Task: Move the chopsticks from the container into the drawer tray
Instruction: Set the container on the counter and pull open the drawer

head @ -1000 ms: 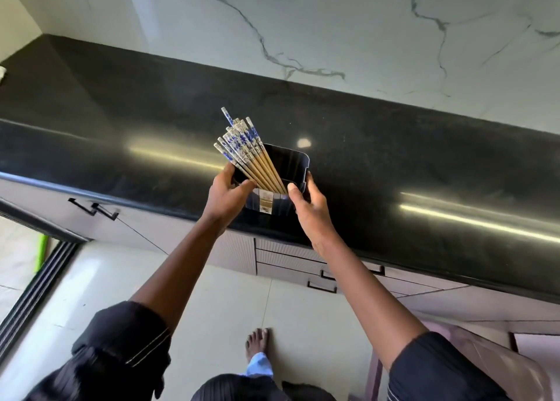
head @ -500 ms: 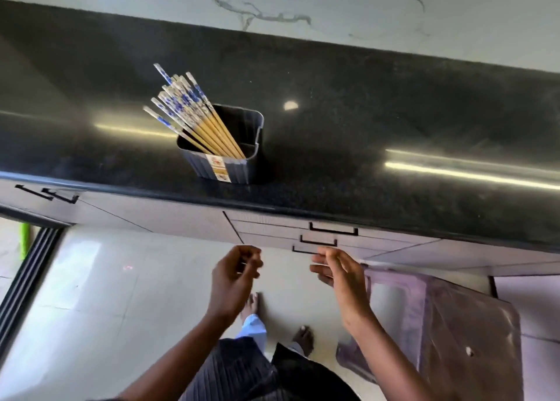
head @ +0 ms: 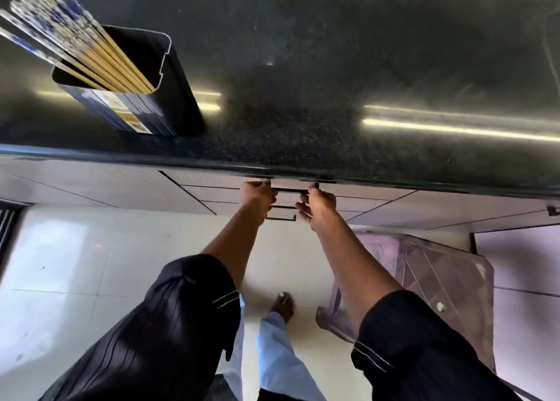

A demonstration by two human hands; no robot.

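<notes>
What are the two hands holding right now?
Both the left hand and right hand grip the top drawer's handle, near its two ends.

Chopsticks (head: 91,55) stand in container (head: 142,97) on counter (head: 333,82), far left; your hands (head: 257,194) at drawers (head: 281,199) below, stool (head: 439,279) right.

Bright streaks of glare are seen on the black countertop (head: 333,97); edges are bent by wide-angle distortion.
</notes>
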